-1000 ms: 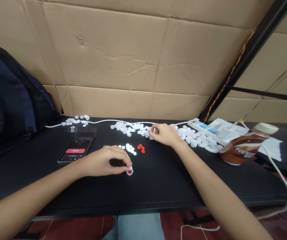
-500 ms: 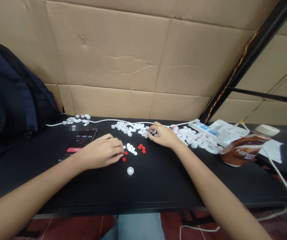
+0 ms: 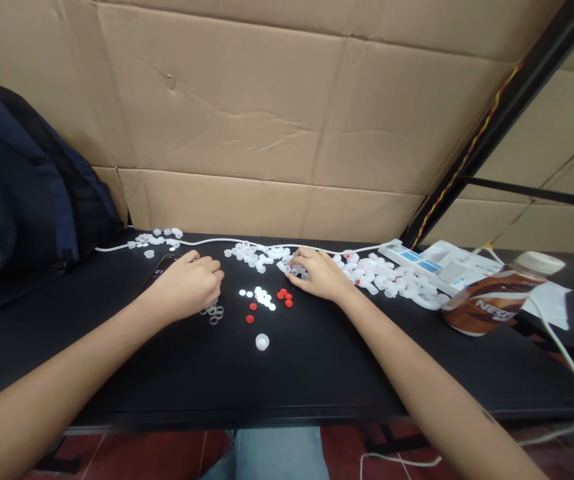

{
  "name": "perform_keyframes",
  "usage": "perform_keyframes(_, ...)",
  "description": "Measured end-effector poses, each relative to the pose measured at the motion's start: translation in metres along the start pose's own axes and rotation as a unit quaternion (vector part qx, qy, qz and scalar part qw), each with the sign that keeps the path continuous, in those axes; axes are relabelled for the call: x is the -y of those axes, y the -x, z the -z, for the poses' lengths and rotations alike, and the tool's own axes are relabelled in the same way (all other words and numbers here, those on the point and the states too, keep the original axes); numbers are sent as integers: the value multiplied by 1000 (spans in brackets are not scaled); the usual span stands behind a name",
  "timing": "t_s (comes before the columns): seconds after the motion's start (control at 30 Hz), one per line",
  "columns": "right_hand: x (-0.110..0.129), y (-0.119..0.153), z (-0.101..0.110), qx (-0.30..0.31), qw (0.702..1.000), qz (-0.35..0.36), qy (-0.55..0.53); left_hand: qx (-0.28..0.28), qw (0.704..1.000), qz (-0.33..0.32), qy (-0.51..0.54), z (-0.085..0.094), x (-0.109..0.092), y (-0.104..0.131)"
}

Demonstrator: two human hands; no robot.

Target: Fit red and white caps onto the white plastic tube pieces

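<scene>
My left hand [image 3: 194, 287] is curled closed above several clear rings [image 3: 214, 312], beside the phone; its fingertips and anything in them are hidden. My right hand [image 3: 317, 272] reaches into a pile of small translucent white plastic pieces [image 3: 249, 253], thumb and forefinger apart with some of the pieces between them. In front of and between my hands lie small white discs [image 3: 263, 297], a group of red discs [image 3: 285, 297] and two separate red discs [image 3: 250, 319]. Nearer me a round translucent cap [image 3: 262, 342] sits alone.
A phone [image 3: 159, 270] is partly covered by my left arm. More white pieces [image 3: 167, 235] lie at the back left, near a dark backpack [image 3: 41, 173]. At right stand a brown bottle [image 3: 491, 303] and a blue-white box [image 3: 417, 263]. A white cable [image 3: 207, 241] runs along the cardboard.
My left hand has drawn back left from the white and red discs and curled up, uncovering the clear rings. My right hand stays at the pile, its fingertips slightly further left and lower.
</scene>
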State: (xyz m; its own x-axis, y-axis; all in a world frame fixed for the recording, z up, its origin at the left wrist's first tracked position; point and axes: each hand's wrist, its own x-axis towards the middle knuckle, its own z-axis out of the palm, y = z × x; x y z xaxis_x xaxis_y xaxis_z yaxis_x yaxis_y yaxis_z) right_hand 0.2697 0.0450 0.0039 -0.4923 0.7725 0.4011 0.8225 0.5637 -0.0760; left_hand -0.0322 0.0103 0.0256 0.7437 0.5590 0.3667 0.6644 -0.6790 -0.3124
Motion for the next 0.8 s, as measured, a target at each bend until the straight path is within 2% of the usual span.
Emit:
perform_keyframes(0.2,5,2,9,-36,999,-27,-28,39,998,10,-42,-1,4,1)
perform_keyframes(0.3,3,2,12,-56,991,-35,-115,66,997,4,-26,-1,2,2)
perform_keyframes(0.4,3,0,10,-70,966,-38,-246,80,997,5,21,-2,1,3)
perform_keyframes(0.53,10,-3,7,-35,914,-43,-402,104,993,9,53,-3,0,3)
perform_keyframes(0.63,16,-3,4,0,883,-63,-466,123,991,14,52,-4,2,3)
perform_keyframes(0.7,18,-2,1,21,875,-82,-477,124,990,22,56,-6,4,2)
perform_keyframes(0.8,17,-3,-4,38,881,-108,-459,106,991,26,84,-8,5,1)
